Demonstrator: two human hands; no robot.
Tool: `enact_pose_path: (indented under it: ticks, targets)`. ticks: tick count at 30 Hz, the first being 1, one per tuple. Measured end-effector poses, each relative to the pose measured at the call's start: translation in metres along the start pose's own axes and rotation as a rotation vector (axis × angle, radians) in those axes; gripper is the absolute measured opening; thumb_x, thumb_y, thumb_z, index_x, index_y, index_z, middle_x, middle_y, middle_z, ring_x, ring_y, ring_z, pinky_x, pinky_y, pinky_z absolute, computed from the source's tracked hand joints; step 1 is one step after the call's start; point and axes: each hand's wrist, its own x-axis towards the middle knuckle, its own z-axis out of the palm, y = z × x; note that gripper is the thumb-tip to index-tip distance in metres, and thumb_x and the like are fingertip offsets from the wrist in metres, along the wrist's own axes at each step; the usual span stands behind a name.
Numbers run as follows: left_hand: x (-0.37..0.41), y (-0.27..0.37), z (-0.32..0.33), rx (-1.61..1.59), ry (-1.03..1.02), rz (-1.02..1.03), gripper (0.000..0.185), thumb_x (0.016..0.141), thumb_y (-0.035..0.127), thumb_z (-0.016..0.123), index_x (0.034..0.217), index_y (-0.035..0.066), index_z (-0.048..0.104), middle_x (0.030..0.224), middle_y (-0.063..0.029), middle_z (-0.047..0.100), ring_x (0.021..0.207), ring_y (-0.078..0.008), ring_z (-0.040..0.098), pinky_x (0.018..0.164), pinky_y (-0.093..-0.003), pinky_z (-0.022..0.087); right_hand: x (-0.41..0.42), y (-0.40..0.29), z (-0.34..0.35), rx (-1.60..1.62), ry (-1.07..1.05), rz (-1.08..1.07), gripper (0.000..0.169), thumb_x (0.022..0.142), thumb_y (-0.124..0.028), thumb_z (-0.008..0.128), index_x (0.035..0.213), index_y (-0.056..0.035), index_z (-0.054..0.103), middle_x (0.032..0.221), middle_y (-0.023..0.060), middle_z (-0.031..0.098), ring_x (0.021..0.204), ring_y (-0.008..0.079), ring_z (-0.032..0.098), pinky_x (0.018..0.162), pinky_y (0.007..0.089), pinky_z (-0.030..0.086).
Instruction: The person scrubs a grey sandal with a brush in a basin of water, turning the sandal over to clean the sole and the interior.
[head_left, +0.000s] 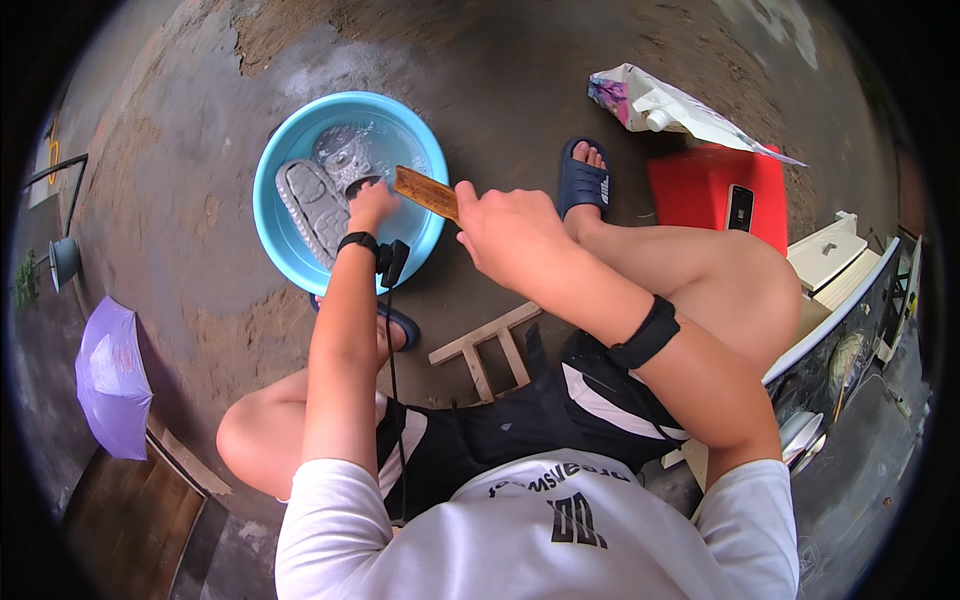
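Note:
A light-blue plastic basin (264, 217) with water stands on the ground before me. In it, one grey clog (346, 152) lies with its upper facing up. Beside it the other grey clog (309, 206) shows its patterned sole. My left hand (373, 208) grips the first clog at its foot opening, with the fingertips partly hidden there. Above the basin's right rim, my right hand (510, 229) is closed around a flat brown wooden stick (424, 192), perhaps a brush handle. Its far end points over the water, and any bristles are hidden.
To the right, a red stool (686, 180) bears a phone (740, 208) and a plastic bag (637, 97). A wooden frame (487, 337) lies between my feet, which wear dark-blue slides (583, 180). A purple umbrella (112, 379) is open at the left.

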Motion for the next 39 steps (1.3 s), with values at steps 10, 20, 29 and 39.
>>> enact_pose_path:
  ticks: [10, 20, 29, 39]
  targets:
    - [0.024, -0.064, 0.012, -1.847, 0.427, -0.252, 0.028, 0.087, 0.02, 0.063, 0.111, 0.005, 0.061, 0.104, -0.007, 0.065, 0.099, -0.0223, 0.058, 0.086, -0.038, 0.045, -0.004, -0.015, -0.013, -0.01, 0.028, -0.063, 0.03, 0.089, -0.022, 0.068, 0.104, 0.0006, 0.055, 0.073, 0.014, 0.07, 0.067, 0.0344, 0.071, 0.059, 0.043, 0.056]
    - [-0.023, 0.001, -0.027, -2.594, 0.334, 0.001, 0.041, 0.102, 0.033, 0.048, 0.131, 0.004, 0.052, 0.136, -0.0114, 0.058, 0.128, -0.0299, 0.052, 0.11, -0.0437, 0.038, -0.008, -0.006, -0.018, -0.017, 0.103, -0.046, 0.028, 0.078, -0.008, 0.067, 0.103, 0.0014, 0.057, 0.077, 0.0138, 0.071, 0.069, 0.0325, 0.073, 0.059, 0.0413, 0.057]
    - [-0.076, 0.024, -0.033, -2.442, 0.18, -0.047, 0.046, 0.104, 0.035, 0.042, 0.139, 0.005, 0.046, 0.147, -0.015, 0.045, 0.134, -0.0326, 0.045, 0.116, -0.0466, 0.032, -0.014, -0.016, -0.034, -0.01, 0.164, -0.074, 0.029, 0.078, -0.008, 0.068, 0.104, 0.0001, 0.057, 0.079, 0.0129, 0.072, 0.071, 0.0291, 0.074, 0.056, 0.0396, 0.057]
    - [-0.145, 0.006, -0.019, -2.084, 0.244, -0.002, 0.065, 0.092, 0.059, 0.062, 0.143, 0.021, 0.048, 0.14, -0.0027, 0.056, 0.128, -0.0227, 0.052, 0.106, -0.0478, 0.038, -0.01, -0.015, -0.019, 0.286, 0.377, -0.091, 0.039, 0.079, -0.015, 0.066, 0.111, 0.0019, 0.054, 0.079, 0.0165, 0.072, 0.072, 0.0331, 0.073, 0.062, 0.0431, 0.058]
